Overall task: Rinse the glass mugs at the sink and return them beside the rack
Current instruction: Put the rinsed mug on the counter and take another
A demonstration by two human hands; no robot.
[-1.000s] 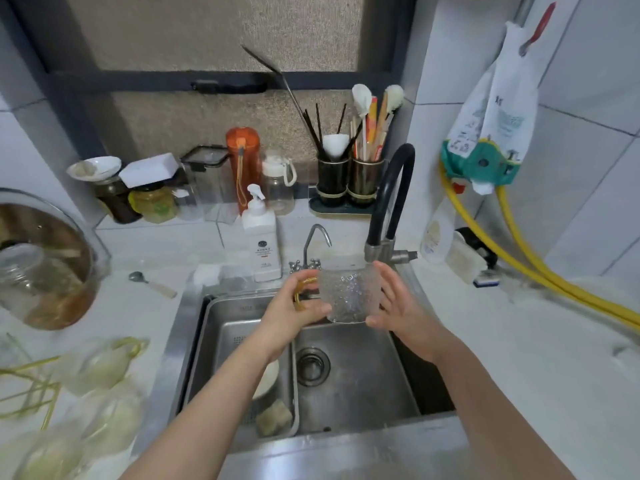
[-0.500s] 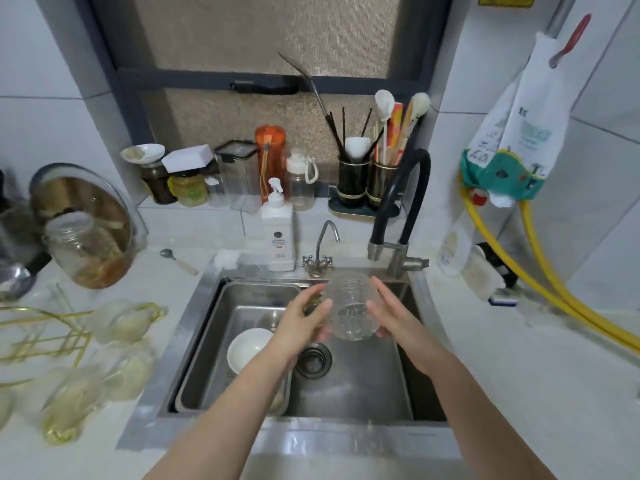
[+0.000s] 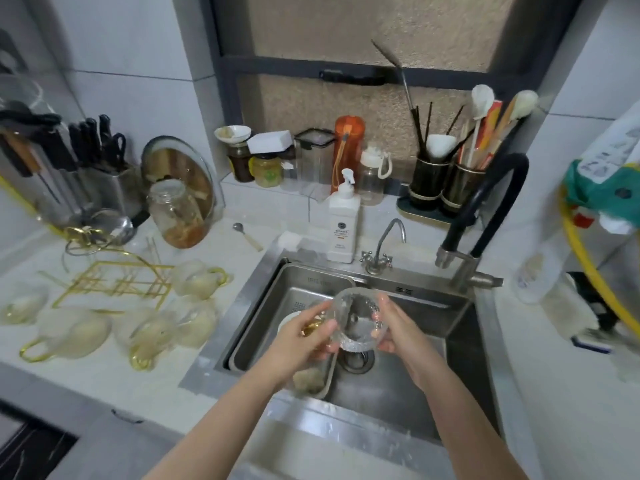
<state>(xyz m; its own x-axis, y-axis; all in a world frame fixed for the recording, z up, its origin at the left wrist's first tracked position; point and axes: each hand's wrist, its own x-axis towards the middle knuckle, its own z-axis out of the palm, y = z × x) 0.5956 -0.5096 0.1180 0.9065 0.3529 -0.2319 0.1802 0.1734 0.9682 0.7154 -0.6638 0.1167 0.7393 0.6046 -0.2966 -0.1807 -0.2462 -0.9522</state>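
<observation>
- Steel sink (image 3: 460, 368), near edge wet; both forearms reaching in over it from below.
- Glass mug (image 3: 356, 318) held over the basin, just above the drain (image 3: 356, 358), tipped with its mouth toward the camera.
- Left hand (image 3: 298, 341) curled around the mug's left side at the gold handle, thumb along the rim.
- Right hand (image 3: 398, 327) cupped against the mug's right wall, fingers pressed to the glass, partly closed.
- Inner tray (image 3: 277, 323) in the sink's left half, white bowl (image 3: 287, 323) in it, mostly hidden by the left hand.
- Left on the counter: gold wire rack (image 3: 114, 282) with more mugs (image 3: 197, 278) lying on their sides around it, blurred.
- Black faucet (image 3: 485, 209) and small tap (image 3: 381, 251) behind the basin; no water stream visible.
- Soap bottle (image 3: 343, 220) at the sink's back edge.
- Farther back: jar (image 3: 176, 213), knife block (image 3: 104, 181), utensil holders (image 3: 446, 188) at the window ledge.
</observation>
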